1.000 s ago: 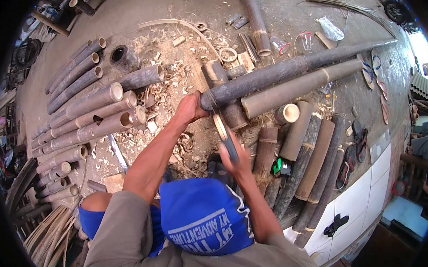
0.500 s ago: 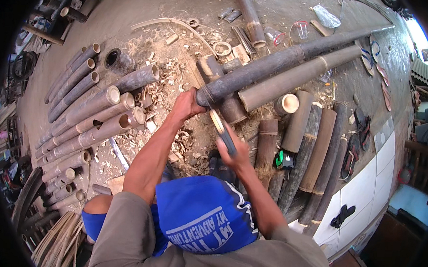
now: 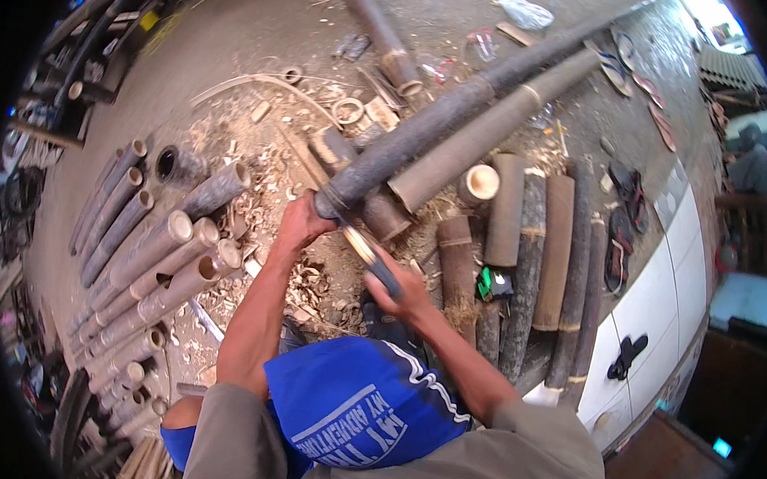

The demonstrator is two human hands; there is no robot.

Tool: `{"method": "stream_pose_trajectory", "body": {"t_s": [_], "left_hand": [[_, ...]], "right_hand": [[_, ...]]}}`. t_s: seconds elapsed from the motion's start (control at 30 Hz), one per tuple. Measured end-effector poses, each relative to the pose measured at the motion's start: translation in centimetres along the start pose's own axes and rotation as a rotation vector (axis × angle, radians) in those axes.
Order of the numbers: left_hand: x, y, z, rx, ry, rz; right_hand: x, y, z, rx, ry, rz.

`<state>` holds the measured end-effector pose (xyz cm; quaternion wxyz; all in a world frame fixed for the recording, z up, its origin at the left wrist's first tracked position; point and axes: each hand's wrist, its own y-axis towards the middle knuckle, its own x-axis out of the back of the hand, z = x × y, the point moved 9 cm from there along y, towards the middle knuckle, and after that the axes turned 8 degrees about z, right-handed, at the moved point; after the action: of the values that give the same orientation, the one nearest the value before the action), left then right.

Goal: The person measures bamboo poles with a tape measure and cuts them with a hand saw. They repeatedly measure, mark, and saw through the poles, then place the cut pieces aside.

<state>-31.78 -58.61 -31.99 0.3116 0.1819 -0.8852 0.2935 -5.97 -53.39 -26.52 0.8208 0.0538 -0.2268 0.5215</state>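
Note:
A long dark bamboo pole [image 3: 431, 126] slants from the centre toward the far right. My left hand [image 3: 302, 224] is closed around its near end, thumb side against the cut rim. In my right hand [image 3: 403, 292] is the dark handle of a hand saw [image 3: 360, 245]. The saw's blade crosses the pole just beside my left hand, and its far part shows beyond the pole. Beneath the pole lies a short thick bamboo piece [image 3: 383, 215] as a support. A paler bamboo length [image 3: 482, 141] rests alongside on the right.
Several cut bamboo tubes [image 3: 155, 268] lie in rows on the left, and more bamboo pieces [image 3: 554, 247] on the right. Wood shavings [image 3: 309, 283] cover the floor around my hands. Sandals [image 3: 625, 356] lie on white tiles [image 3: 654, 315]. Another person [image 3: 750, 166] is at the far right.
The whole view has shifted, so the pole and both hands appear farther left and lower. My left hand keeps its hold on the pole, and the saw still crosses it at the same end.

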Motion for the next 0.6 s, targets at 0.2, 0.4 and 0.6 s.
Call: {"method": "stream_pose_trajectory", "body": {"t_s": [0.2, 0.4, 0.6], "left_hand": [[0.9, 0.0, 0.6, 0.019, 0.001, 0.041], [0.7, -0.6, 1.0, 0.062, -0.01, 0.036], [-0.2, -0.2, -0.5, -0.005, -0.118, 0.047]], "right_hand": [[1.2, -3.9, 1.2, 0.05, -0.017, -0.005], [4.1, -11.5, 0.9, 0.044, -0.035, 0.089], [-0.5, 4.6, 1.4, 0.071, -0.007, -0.153]]}}
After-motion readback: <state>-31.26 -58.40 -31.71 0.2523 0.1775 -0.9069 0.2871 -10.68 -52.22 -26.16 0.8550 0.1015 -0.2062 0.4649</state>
